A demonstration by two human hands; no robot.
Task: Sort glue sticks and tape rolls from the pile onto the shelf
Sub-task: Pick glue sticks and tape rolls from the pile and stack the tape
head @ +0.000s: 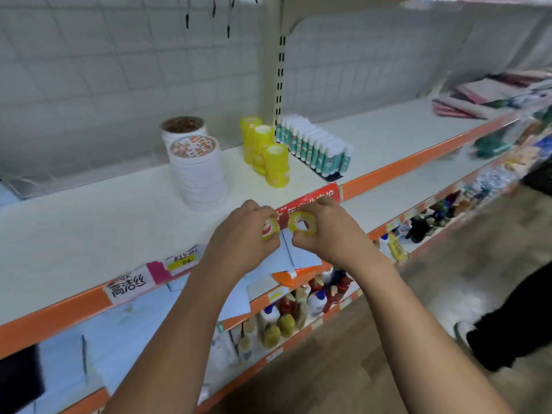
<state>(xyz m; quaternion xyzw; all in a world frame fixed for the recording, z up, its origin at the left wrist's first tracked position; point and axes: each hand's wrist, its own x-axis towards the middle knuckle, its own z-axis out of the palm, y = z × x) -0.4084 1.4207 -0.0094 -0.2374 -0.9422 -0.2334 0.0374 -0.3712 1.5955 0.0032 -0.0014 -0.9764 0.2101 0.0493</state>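
My left hand [239,237] grips a small yellow tape roll [270,229] in front of the shelf's orange front edge. My right hand [324,231] holds a second yellow tape roll [302,223] with its hole turned toward me; the two rolls sit close together, a small gap between them. On the white shelf [89,234] behind stand three stacks of yellow tape rolls [265,149]. To their right, a row of upright green-and-white glue sticks [316,150] runs diagonally. The pile is not in view.
Two stacks of wide white tape rolls [197,168] stand left of the yellow stacks. Price labels [149,273] hang on the orange rail. Bottles [292,309] fill lower shelves. Folded items [490,97] lie far right. A person's dark-trousered leg [507,324] stands on the wooden floor.
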